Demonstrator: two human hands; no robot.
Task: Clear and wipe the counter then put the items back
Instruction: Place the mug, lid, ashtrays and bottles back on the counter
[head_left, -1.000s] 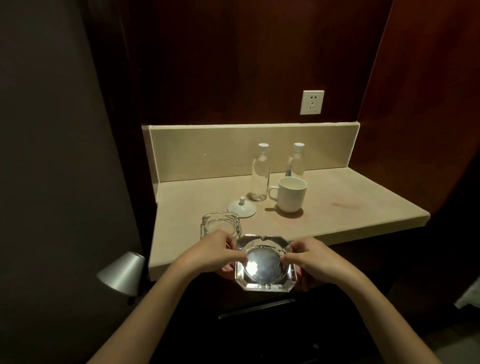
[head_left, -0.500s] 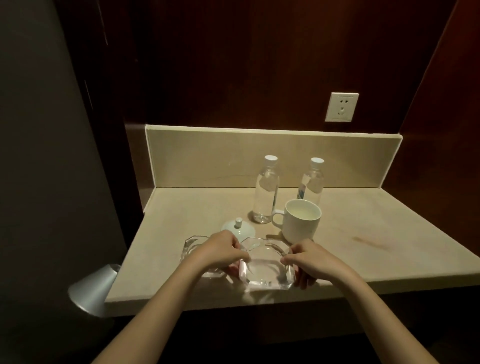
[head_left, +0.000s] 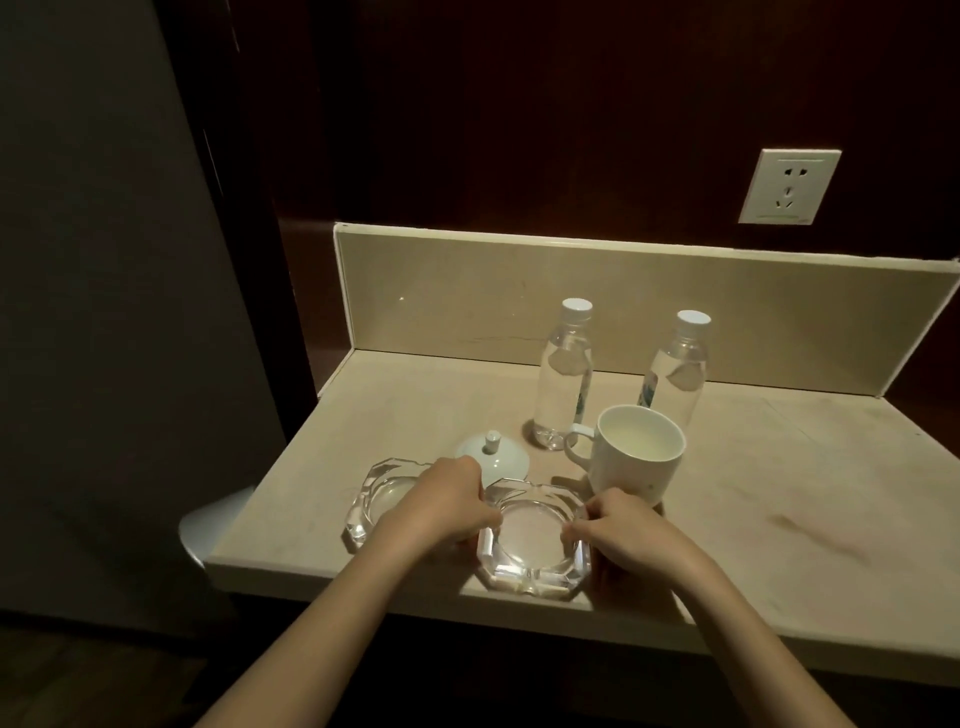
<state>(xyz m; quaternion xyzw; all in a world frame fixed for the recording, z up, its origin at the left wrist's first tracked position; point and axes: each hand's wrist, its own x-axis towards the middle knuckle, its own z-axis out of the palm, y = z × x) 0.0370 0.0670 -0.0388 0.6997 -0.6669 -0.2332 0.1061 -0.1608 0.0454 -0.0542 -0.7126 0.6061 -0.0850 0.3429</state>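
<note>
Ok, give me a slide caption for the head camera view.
Both hands, left and right, grip a glass ashtray on the beige counter beside a white mug.

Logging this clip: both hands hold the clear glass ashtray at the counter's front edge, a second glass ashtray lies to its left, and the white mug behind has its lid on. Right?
Not quite. In the head view the white ceramic mug is open; its white knobbed lid lies on the beige counter beside it. The rest holds: the left hand and right hand hold the clear glass ashtray, with the second glass ashtray to its left.
</note>
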